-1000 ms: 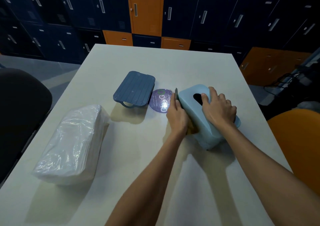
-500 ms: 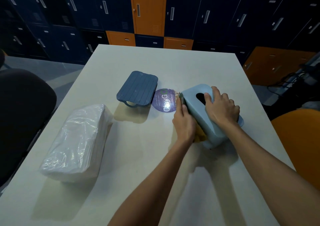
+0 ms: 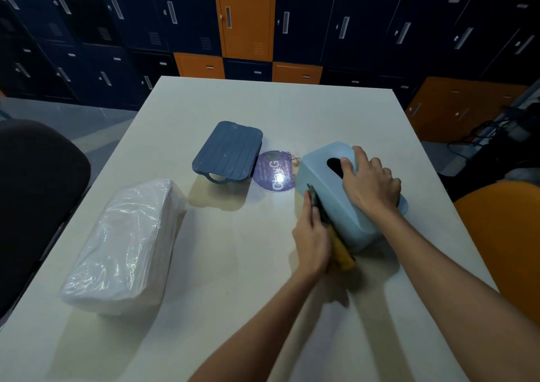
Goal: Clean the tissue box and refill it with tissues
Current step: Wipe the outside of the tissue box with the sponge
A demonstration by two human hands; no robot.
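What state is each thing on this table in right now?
Tissue box: cover off, slot shows no tissue, held by right grip.
Sponge: pressed against the box's side by left grip.
Dark blue cover: detached, lying on table.
Tissue pack: wrapped in plastic, lying flat.

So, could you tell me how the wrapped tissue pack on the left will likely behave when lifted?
The tissue pack is probably light for its bulk, being a soft white stack. Its glossy, crinkled wrap may slip when gripped. It would likely sag if lifted by one end, since its sides already bulge.
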